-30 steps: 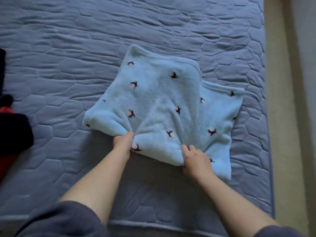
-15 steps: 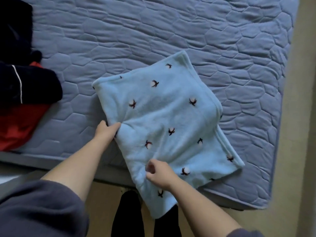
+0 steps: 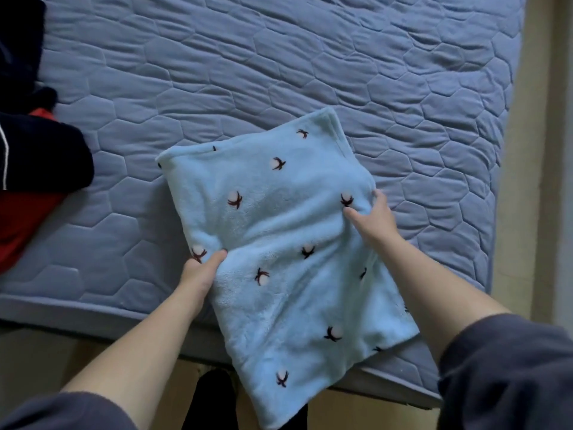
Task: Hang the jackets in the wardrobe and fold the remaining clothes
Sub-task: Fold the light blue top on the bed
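A light blue fleece garment (image 3: 279,243) with small dark-and-white cotton-flower prints lies folded into a rough rectangle on the blue quilted bed (image 3: 279,72). Its near end hangs over the bed's front edge. My left hand (image 3: 201,271) pinches its left edge, thumb on top and fingers hidden underneath. My right hand (image 3: 372,218) grips the right edge, bunching the fleece between thumb and fingers. Both forearms are bare, with dark grey sleeves pushed up.
A pile of dark navy and red clothes (image 3: 31,169) lies at the bed's left edge. The beige floor (image 3: 542,212) runs along the bed's right side. My dark-clad legs (image 3: 214,398) show below the bed's front edge.
The garment has been turned and pulled toward me, its near end now over the bed's edge. My right hand moved from the near edge to the right edge; my left hand kept its hold.
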